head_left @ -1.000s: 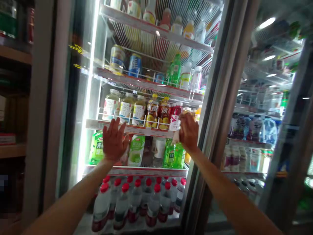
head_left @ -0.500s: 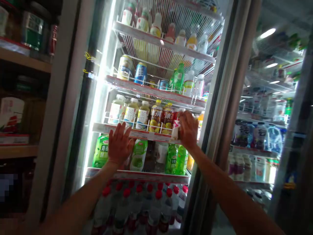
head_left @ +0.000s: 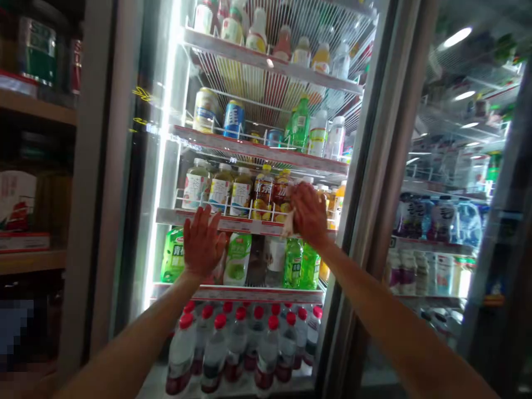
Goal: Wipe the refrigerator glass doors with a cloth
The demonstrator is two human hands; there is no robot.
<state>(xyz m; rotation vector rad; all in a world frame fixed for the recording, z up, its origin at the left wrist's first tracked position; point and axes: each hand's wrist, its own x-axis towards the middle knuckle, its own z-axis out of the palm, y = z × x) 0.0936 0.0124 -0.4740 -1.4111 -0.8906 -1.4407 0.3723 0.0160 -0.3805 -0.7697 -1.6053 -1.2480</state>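
Observation:
My left hand [head_left: 203, 242] lies flat with fingers spread, apparently against the glass door of a drinks cooler, before the lower shelves. My right hand [head_left: 308, 215] is smeared by motion and presses a crumpled whitish cloth [head_left: 288, 224] at the glass, right of centre. Behind the right hand, partly covered, are iced tea bottles [head_left: 263, 194] with yellow caps. Green bottles [head_left: 293, 265] show below it. A green carton-like pack [head_left: 172, 256] stands to the left of my left hand, and a pale green bottle [head_left: 238, 260] to its right.
Lit shelves of bottles and cans rise above, with a blue can [head_left: 234, 119] on one. Red-capped water bottles [head_left: 266, 354] crowd the bottom. A metal door frame [head_left: 384, 221] runs up the right side, beyond it another cooler. Wooden shelving [head_left: 33, 260] stands at left.
My right hand has shifted left across the glass with the cloth. My left hand has stayed in nearly the same place, and the view has shifted slightly.

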